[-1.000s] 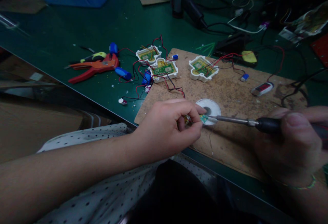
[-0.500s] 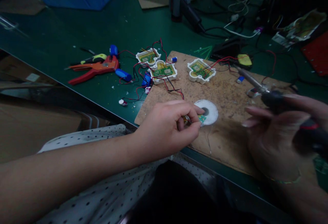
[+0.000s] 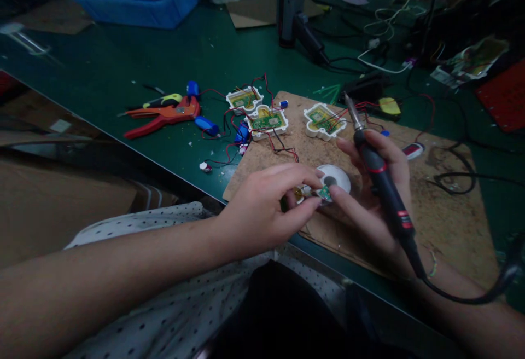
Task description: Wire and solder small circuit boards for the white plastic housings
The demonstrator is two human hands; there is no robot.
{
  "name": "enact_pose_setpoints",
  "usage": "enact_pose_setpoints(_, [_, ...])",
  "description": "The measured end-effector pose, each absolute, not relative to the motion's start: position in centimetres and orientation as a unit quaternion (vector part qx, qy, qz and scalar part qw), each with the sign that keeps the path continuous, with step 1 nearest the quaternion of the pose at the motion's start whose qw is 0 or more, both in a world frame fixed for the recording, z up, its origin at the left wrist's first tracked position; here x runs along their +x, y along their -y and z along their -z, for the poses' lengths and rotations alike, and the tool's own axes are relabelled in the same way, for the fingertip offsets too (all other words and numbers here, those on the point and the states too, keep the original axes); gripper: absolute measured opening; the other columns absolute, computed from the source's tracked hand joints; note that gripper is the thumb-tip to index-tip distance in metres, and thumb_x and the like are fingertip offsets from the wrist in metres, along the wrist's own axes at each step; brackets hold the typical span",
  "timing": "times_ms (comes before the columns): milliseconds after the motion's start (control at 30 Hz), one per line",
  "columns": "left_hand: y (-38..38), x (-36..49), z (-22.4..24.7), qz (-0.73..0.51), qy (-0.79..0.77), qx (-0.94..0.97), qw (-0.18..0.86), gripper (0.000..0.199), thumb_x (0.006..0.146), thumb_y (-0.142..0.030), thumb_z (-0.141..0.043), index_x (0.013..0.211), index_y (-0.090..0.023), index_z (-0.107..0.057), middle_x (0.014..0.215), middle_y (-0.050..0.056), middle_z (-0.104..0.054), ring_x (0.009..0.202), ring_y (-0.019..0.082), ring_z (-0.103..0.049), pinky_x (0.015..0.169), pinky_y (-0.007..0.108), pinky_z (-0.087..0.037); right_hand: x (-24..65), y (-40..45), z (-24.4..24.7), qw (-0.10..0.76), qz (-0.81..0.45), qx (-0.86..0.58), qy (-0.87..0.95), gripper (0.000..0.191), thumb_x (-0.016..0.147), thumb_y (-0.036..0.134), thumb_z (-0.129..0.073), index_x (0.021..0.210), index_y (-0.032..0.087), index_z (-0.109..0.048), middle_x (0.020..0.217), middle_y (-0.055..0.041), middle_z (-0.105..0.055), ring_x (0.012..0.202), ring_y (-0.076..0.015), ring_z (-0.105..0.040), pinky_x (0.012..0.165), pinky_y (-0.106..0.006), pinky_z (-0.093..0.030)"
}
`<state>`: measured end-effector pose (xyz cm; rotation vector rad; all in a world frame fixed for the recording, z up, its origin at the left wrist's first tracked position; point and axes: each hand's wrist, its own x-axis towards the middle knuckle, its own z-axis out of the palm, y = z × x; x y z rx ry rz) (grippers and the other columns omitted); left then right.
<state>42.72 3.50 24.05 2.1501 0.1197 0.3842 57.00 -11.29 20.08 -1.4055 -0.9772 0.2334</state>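
Between its thumb and fingertips my left hand [image 3: 273, 200] pinches a small green circuit board [image 3: 325, 192]. A soldering iron [image 3: 379, 175] is held in my right hand [image 3: 375, 214], its metal tip pointing up and away from the board. My right thumb reaches to the board's right edge and seems to touch it. Just behind the board, a white solder spool [image 3: 338, 174] lies on the brown work board [image 3: 447, 227]. Farther back sit white housings with circuit boards and wires: one on the right [image 3: 325, 120], one in the middle [image 3: 267, 122] and one behind [image 3: 245, 99].
Orange-handled pliers [image 3: 164, 117] lie on the green table at left, near blue wired parts [image 3: 207, 125]. A blue bin [image 3: 143, 9] and a dark handheld tool [image 3: 301, 25] stand at the back. The iron's black cable [image 3: 471, 299] runs along my right forearm.
My right hand has come left to the small circuit board, and the soldering iron has swung to point upward. My left hand keeps its pinch. The view has shifted slightly.
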Motion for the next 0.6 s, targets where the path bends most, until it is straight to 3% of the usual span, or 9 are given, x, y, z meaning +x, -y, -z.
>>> enact_pose_setpoints(133, [-4.3,42.4,-24.4,-0.163,-0.138,0.864,0.456,0.027,0.089,-0.023,-0.066,0.115,-0.018,-0.062,0.101,0.004,-0.071,0.054,0.005,-0.054,0.047,0.019,-0.041,57.0,11.5,-20.1,0.636,-0.118,-0.63,0.43,0.08,0.07,0.016,-0.079,0.14,0.037,-0.047,0.146,-0.0026,-0.049,0.135,-0.0285,-0.052,0.117,-0.049,-0.04])
enact_pose_setpoints(267, [-5.0,42.5,-24.3,-0.159,-0.181,0.823,0.514,0.025,0.09,-0.024,-0.065,0.113,-0.019,-0.059,0.118,0.006,-0.068,0.048,0.002,-0.046,0.042,0.02,-0.037,57.0,11.6,-20.4,0.62,-0.119,-0.643,0.432,0.076,0.073,0.015,-0.078,0.139,0.038,-0.048,0.145,-0.0014,-0.05,0.134,-0.0263,-0.054,0.116,-0.046,-0.043])
enact_pose_setpoints(333, [-5.2,42.7,-24.4,-0.144,-0.191,0.811,0.534,0.024,0.089,-0.027,-0.066,0.111,-0.02,-0.059,0.117,0.007,-0.068,0.047,0.002,-0.045,0.041,0.02,-0.035,57.0,11.6,-20.4,0.618,-0.121,-0.645,0.432,0.074,0.074,0.015,-0.077,0.138,0.038,-0.048,0.144,-0.0012,-0.051,0.133,-0.0253,-0.054,0.115,-0.044,-0.045])
enact_pose_setpoints(500, [-5.6,43.2,-25.0,-0.059,-0.161,0.838,0.518,0.018,0.086,-0.029,-0.069,0.101,-0.019,-0.069,0.081,0.0,-0.069,0.044,0.005,-0.044,0.037,0.019,-0.027,56.9,11.6,-20.4,0.621,-0.123,-0.643,0.431,0.072,0.074,0.017,-0.079,0.137,0.037,-0.049,0.142,-0.0019,-0.052,0.132,-0.0256,-0.056,0.112,-0.044,-0.048])
enact_pose_setpoints(600, [-5.9,43.4,-25.3,-0.02,-0.149,0.858,0.491,0.011,0.087,-0.027,-0.067,0.091,-0.018,-0.073,0.055,-0.004,-0.055,0.041,0.006,-0.039,0.036,0.02,-0.022,56.9,11.7,-20.4,0.616,-0.123,-0.649,0.428,0.072,0.074,0.02,-0.079,0.137,0.038,-0.049,0.142,-0.002,-0.053,0.131,-0.0261,-0.056,0.107,-0.044,-0.053])
